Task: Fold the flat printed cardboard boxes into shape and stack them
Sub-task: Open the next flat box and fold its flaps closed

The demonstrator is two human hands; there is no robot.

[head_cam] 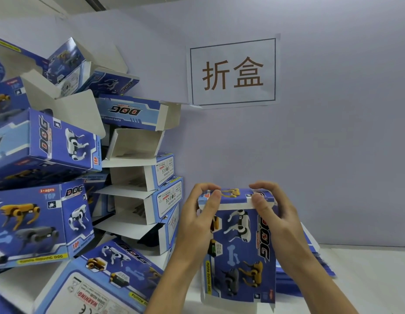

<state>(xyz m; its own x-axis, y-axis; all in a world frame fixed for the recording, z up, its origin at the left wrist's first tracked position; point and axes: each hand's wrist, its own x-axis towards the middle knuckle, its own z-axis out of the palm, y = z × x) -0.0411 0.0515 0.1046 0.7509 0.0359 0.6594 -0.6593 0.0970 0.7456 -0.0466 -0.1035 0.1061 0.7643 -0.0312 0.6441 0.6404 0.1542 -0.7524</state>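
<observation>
Wall sign [232,72] — "折盒"; held box [241,245], stacked boxes [45,141] — "DOG".

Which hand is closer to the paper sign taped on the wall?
Right. The right hand grips the box top almost straight below the paper sign; the left hand grips the same end farther left of it.

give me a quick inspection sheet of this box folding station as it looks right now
surface: white table, partly covered by boxes
job's things: box in hand upright, top flap being folded; flat blanks behind it at right; folded boxes piled unevenly at left, many with open ends
clutter: nothing seen
grippers: left hand and right hand both pinch the box's top edge
cables: nothing seen
surroundings: pale wall with a paper sign
</observation>
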